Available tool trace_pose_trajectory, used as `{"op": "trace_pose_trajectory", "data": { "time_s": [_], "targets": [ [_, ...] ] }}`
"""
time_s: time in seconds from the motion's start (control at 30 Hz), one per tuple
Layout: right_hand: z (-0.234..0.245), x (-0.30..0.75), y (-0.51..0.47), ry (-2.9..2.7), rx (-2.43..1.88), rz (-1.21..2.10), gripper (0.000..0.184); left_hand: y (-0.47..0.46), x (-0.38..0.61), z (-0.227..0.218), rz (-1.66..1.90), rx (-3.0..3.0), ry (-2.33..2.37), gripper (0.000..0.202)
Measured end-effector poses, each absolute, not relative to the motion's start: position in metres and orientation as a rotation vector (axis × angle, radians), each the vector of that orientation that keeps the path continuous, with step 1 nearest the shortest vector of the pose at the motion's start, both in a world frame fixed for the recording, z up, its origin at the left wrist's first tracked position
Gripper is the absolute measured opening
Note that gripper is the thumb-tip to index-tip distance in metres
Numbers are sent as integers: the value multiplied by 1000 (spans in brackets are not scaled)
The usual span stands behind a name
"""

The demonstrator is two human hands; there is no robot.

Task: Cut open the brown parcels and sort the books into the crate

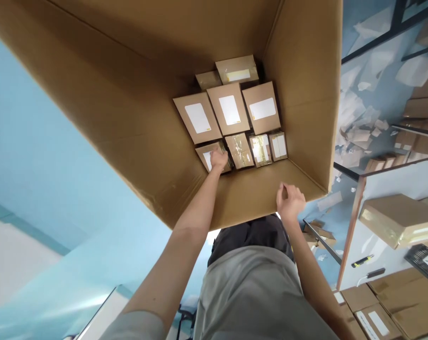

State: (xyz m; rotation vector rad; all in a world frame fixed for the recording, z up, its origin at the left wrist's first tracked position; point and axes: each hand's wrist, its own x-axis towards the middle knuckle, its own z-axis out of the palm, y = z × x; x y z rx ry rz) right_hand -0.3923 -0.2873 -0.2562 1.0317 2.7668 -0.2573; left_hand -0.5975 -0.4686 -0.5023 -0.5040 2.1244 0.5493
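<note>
A large cardboard box (298, 89) stands open in front of me, with several smaller parcels in its bottom. My left hand (219, 159) reaches deep inside, its fingers closed at the right side of a small cardboard box (204, 155) in the nearest row, at the left. Part of that box's white label is covered by the hand. Right of it lies a taped parcel (239, 151). At the near rim, toward the right corner, is my right hand (290, 200), with fingers curled in and no object visible in them.
Labelled parcels (229, 109) fill the row behind, with more against the far wall. To the right, a table (376, 226) carries a taped carton (399, 219), a yellow-and-black cutter (362, 260) and a small black device (375, 273). Paper scraps (358, 127) litter the blue floor. Cartons (376, 321) stand at lower right.
</note>
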Motion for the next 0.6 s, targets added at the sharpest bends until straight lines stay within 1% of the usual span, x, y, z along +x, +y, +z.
{"op": "trace_pose_trajectory", "data": {
  "time_s": [0.07,0.17,0.2,0.23,0.3,0.4,0.5,0.6],
  "targets": [
    [-253,-394,-289,2817,970,-222,30,-473,-617,-520,496,-574,2173,82],
    [-248,-399,-290,2879,911,-193,23,-483,-651,-551,394,-722,2206,125],
    [-247,-400,-291,2896,894,-196,20,-486,-662,-562,370,-780,2203,136],
    [-246,-402,-291,2908,882,-203,17,-490,-672,-573,353,-832,2199,142],
    [-244,-405,-292,2912,873,-223,11,-494,-686,-595,332,-892,2201,143],
    [-242,-411,-294,2894,888,-265,8,-493,-692,-619,312,-883,2242,142],
    [-241,-416,-294,2894,887,-285,8,-487,-689,-627,285,-864,2284,144],
    [-240,-417,-293,2886,870,-273,7,-479,-686,-624,259,-838,2308,140]
  ]
}}
